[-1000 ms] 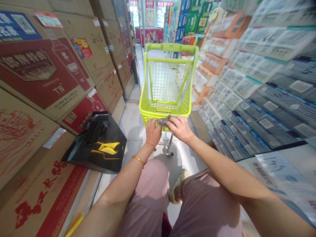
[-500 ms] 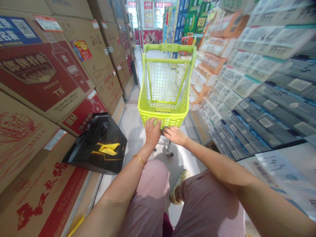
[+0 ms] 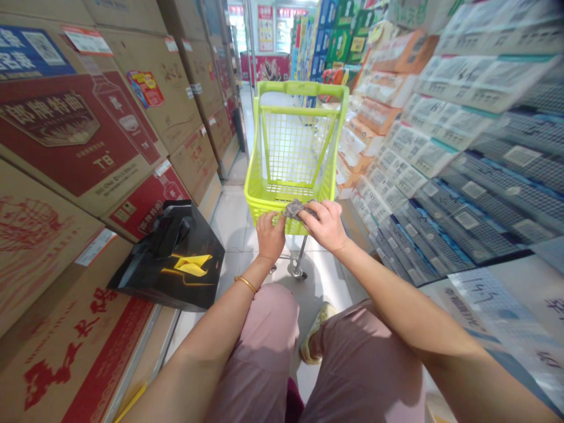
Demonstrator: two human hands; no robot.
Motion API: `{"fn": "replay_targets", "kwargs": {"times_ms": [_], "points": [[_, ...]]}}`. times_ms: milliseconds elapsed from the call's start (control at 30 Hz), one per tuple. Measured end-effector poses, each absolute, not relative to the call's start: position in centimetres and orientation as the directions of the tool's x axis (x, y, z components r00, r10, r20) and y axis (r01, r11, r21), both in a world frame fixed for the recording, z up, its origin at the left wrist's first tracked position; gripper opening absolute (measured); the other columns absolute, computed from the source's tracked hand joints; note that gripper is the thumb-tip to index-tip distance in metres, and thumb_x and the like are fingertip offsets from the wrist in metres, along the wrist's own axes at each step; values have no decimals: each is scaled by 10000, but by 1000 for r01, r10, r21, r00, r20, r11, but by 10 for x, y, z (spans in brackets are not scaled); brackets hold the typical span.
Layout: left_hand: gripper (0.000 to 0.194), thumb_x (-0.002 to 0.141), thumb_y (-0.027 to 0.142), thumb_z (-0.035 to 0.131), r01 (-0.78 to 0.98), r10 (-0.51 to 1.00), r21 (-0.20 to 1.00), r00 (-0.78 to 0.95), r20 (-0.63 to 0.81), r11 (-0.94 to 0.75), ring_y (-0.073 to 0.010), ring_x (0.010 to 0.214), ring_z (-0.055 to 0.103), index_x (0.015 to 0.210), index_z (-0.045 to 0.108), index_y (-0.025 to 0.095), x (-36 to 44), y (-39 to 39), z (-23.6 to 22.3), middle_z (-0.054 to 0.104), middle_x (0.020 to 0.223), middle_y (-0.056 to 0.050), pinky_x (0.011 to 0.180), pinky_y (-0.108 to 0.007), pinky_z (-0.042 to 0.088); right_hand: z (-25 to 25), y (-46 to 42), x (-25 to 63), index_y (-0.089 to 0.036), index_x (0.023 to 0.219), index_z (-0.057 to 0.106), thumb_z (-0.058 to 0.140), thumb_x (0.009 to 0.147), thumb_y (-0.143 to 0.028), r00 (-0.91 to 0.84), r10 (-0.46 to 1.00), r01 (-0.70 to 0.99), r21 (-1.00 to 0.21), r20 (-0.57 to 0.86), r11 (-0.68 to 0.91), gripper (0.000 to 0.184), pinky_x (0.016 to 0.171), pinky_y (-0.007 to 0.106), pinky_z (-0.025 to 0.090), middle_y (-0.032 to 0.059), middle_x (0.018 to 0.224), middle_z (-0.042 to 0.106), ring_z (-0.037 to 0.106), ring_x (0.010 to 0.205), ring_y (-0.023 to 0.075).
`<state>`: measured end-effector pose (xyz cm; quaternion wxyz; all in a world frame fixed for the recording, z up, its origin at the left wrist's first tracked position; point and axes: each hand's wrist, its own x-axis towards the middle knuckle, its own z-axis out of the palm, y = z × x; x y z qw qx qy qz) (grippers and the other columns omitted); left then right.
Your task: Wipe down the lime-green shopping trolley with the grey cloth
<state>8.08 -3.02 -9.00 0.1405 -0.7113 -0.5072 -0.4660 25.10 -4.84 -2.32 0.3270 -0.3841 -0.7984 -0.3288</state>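
Pinches a likely soft, light cloth (image 3: 294, 208), best held bunched, in curled right hand (image 3: 326, 227), and rests half-curled left hand (image 3: 270, 238), with unclear hold, at near edge of basket (image 3: 263, 202).

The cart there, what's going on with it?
A person's right hand holds a grey cloth at the near rim of the green cart. The left hand is at the cart's near side, close to the cloth. The cart stands in an aisle, with a black bag and stacked boxes to the left.
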Motion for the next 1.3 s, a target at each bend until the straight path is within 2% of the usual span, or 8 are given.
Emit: {"fn": "replay_targets", "kwargs": {"times_ms": [200, 333, 500, 700, 833, 1100, 1300], "points": [[159, 860, 188, 493, 824, 615, 313, 54, 787, -473, -230, 1019, 471, 937, 632, 203, 79, -34, -88, 549, 1058, -97, 921, -404, 373, -40, -43, 249, -286, 932, 658, 540, 878, -229, -580, 357, 761, 330, 732, 559, 141, 815, 302, 287, 13, 990, 629, 397, 940, 159], [160, 850, 200, 505, 817, 634, 327, 60, 771, -475, -240, 1014, 470, 937, 639, 199, 78, -36, -85, 547, 1057, -103, 920, -415, 365, -48, -44, 249, -272, 949, 656, 514, 894, -233, -583, 372, 764, 332, 722, 553, 157, 811, 312, 282, 23, 994, 634, 401, 926, 162], [213, 830, 164, 515, 837, 651, 308, 73, 756, -451, -243, 1040, 462, 990, 642, 224, 78, -37, -82, 544, 1063, -97, 918, -406, 369, -66, -46, 249, -240, 964, 647, 469, 920, -249, -690, 402, 686, 366, 602, 629, 183, 778, 321, 283, 39, 1018, 641, 427, 920, 167], [199, 830, 158, 517, 841, 649, 310, 62, 758, -443, -235, 1030, 466, 963, 651, 220, 77, -37, -80, 546, 1044, -98, 915, -397, 371, -82, -47, 247, -211, 949, 639, 440, 925, -199, -797, 396, 585, 417, 457, 696, 200, 758, 317, 307, 46, 1030, 645, 447, 917, 164], [196, 842, 169, 508, 832, 646, 330, 45, 762, -447, -237, 1042, 467, 964, 653, 221, 75, -37, -81, 545, 1049, -100, 922, -404, 372, -68, -48, 245, -229, 957, 642, 458, 922, -229, -755, 409, 631, 396, 513, 667, 187, 794, 322, 305, 45, 1049, 635, 442, 955, 172], [168, 827, 171, 536, 805, 655, 363, 40, 755, -469, -239, 1054, 467, 947, 641, 220, 73, -35, -85, 542, 1070, -94, 946, -425, 360, -19, -53, 244, -266, 1003, 645, 485, 902, -197, -575, 383, 774, 329, 723, 541, 200, 814, 319, 289, 43, 1003, 610, 419, 935, 173], [171, 833, 194, 525, 808, 641, 351, 42, 766, -472, -239, 1056, 465, 965, 631, 222, 73, -35, -85, 543, 1075, -88, 944, -424, 365, -32, -46, 249, -296, 995, 654, 478, 907, -230, -575, 450, 777, 283, 683, 563, 208, 814, 328, 297, 34, 993, 620, 411, 941, 172]]}}
